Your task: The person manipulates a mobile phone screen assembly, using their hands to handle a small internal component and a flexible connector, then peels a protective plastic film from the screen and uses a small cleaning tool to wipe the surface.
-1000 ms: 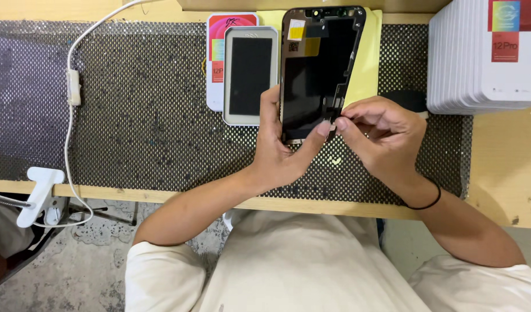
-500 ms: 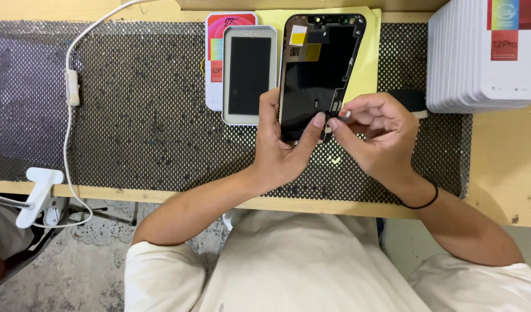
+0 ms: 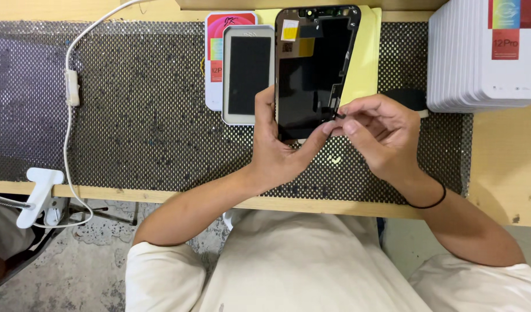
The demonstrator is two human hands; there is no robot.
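phone screen panel held over the mat, both hands engaged

nearest to me i see the wooden bench edge point(image 3: 334, 203) and the dark dotted mat point(image 3: 144, 115) that covers it. just above the mat, near its middle, the left hand point(image 3: 280, 153) grips the phone screen panel point(image 3: 311, 69) by its lower end: thumb on the left edge, fingers wrapped under and closed against the lower right corner. the panel stands clear of the mat, its far end tilted away from me.

the right hand point(image 3: 378, 136) meets the panel's right edge, thumb and forefinger pinched shut on a small dark tab or flex strip point(image 3: 337, 114). i cannot tell exactly what that piece is. a black band point(image 3: 430, 199) sits on that wrist.

handling, in my judgement: the panel is light, thin and stiff, but fragile; glass face and thin ribbons along the edge would not tolerate bending or pulling. hold belongs on the frame edges, not the face or the ribbons. the glossy surface looks slippery.

appearance: black, glossy, a notch and small parts at the far end, a yellow and white label near the upper left.

farther off, a white-framed phone point(image 3: 248, 75) lies on a colourful flat box point(image 3: 216, 58), a yellow sheet point(image 3: 366, 58) behind the panel, a stack of white boxes point(image 3: 485, 58) at right, a white cable point(image 3: 72, 92) at left.
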